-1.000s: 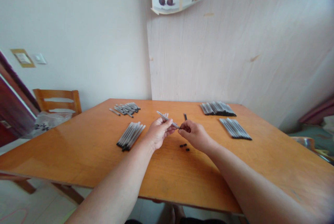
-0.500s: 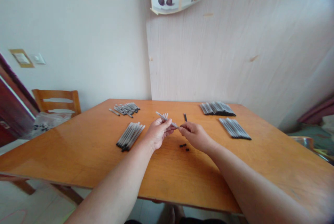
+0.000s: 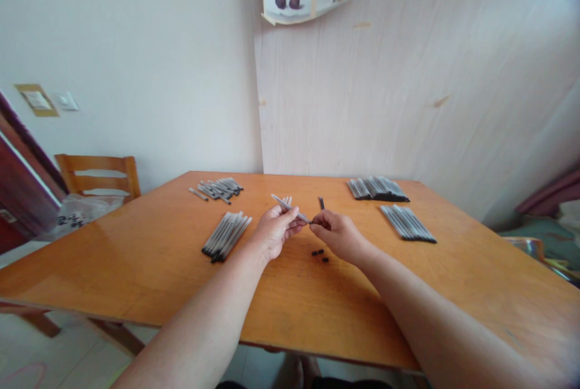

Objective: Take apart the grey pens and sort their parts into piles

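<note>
My left hand (image 3: 275, 231) is closed around a few thin grey pen tubes (image 3: 285, 202) that stick up and to the left above the orange table (image 3: 136, 268). My right hand (image 3: 338, 233) is pinched at the near end of one tube, on something too small to make out. Both hands meet over the middle of the table. Small black caps (image 3: 319, 255) lie on the table just under my right hand. A single black piece (image 3: 321, 202) lies just beyond the hands.
A bundle of grey tubes (image 3: 226, 234) lies left of my left hand, a looser heap (image 3: 218, 189) farther back. Two tidy rows of tubes (image 3: 377, 188) (image 3: 408, 223) lie at the right. A wooden chair (image 3: 99, 175) with a plastic bag stands at the left.
</note>
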The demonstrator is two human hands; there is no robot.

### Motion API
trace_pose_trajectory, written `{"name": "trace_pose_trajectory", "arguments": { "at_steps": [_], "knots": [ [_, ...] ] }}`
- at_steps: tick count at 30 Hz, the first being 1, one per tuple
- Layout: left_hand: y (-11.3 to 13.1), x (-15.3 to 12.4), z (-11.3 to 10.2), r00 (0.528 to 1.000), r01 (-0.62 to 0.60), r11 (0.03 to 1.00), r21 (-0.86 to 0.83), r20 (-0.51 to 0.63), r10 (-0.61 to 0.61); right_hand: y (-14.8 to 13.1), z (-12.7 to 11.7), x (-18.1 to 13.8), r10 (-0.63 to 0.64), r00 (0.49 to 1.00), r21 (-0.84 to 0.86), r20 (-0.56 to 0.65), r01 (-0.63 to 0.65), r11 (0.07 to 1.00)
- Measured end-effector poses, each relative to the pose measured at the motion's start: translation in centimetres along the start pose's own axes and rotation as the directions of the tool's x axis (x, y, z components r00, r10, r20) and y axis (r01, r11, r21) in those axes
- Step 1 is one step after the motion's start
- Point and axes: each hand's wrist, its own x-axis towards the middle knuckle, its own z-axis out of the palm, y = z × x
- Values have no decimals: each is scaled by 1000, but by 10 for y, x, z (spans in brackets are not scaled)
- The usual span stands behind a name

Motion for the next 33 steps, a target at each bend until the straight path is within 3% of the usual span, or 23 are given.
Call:
{"name": "trace_pose_trajectory", "arguments": {
  "at_steps": [3, 9, 14, 22, 33],
  "knots": [
    [0, 0, 0, 1000, -2, 1000, -5, -4, 2, 0, 1, 0, 34, 999, 4, -20, -34, 999],
    [-1, 1, -1, 1000, -2, 1000, -17, -4, 2, -3, -3, -1, 19, 999, 12, 51, -19, 1000],
    [-2, 1, -1, 1000, 1, 1000, -7, -2, -1, -2, -1, 0, 35, 999, -12, -16, -35, 999],
    [-2, 2, -2, 1000, 3, 1000, -5, -11, -3, -7, -5, -1, 11, 1000, -29, 2, -10, 1000],
    [-1, 4, -4, 994, -6, 1000, -26, -112, 3, -1, -8, 0, 22, 999, -64, 36, -19, 998]
  ]
}}
